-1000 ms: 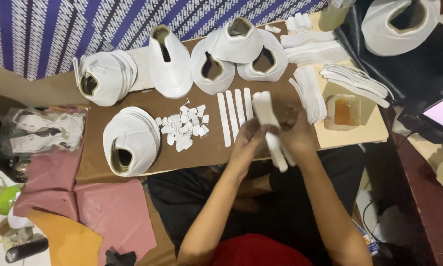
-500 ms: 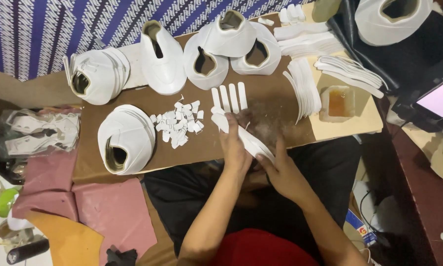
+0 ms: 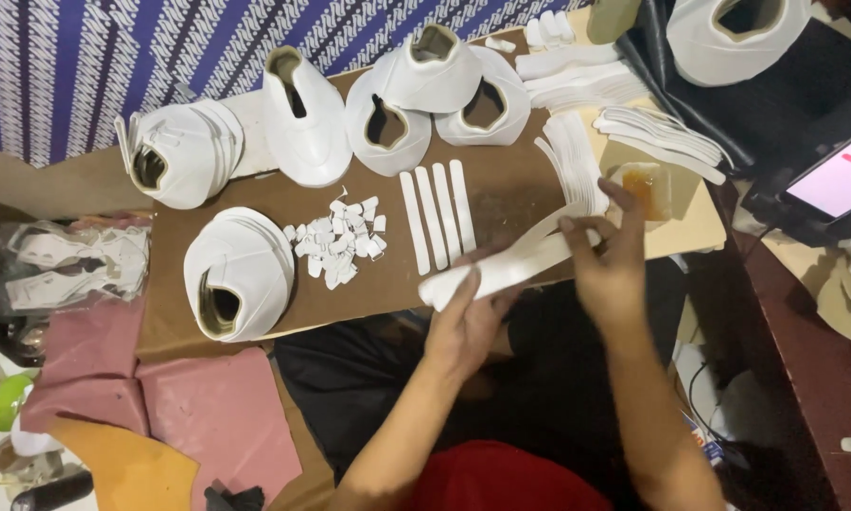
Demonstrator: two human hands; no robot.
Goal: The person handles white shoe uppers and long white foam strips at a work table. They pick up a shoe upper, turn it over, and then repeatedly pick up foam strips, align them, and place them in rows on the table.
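While I look down on the brown work board (image 3: 255, 203), its far edge carries white shoe uppers (image 3: 302, 118), with small white cut pieces (image 3: 340, 241) mid-board and three white strips (image 3: 437, 213) beside them. Near the front edge, my left hand (image 3: 463, 322) pinches the near end of a long white strip (image 3: 506, 265); my right hand (image 3: 610, 265) grips its far end, forefinger extended toward the small glue tray (image 3: 645, 182) at the right edge. Judgement: keep the strip taut and level, pick up little adhesive, and avoid the neighbouring stacked strips (image 3: 577, 161).
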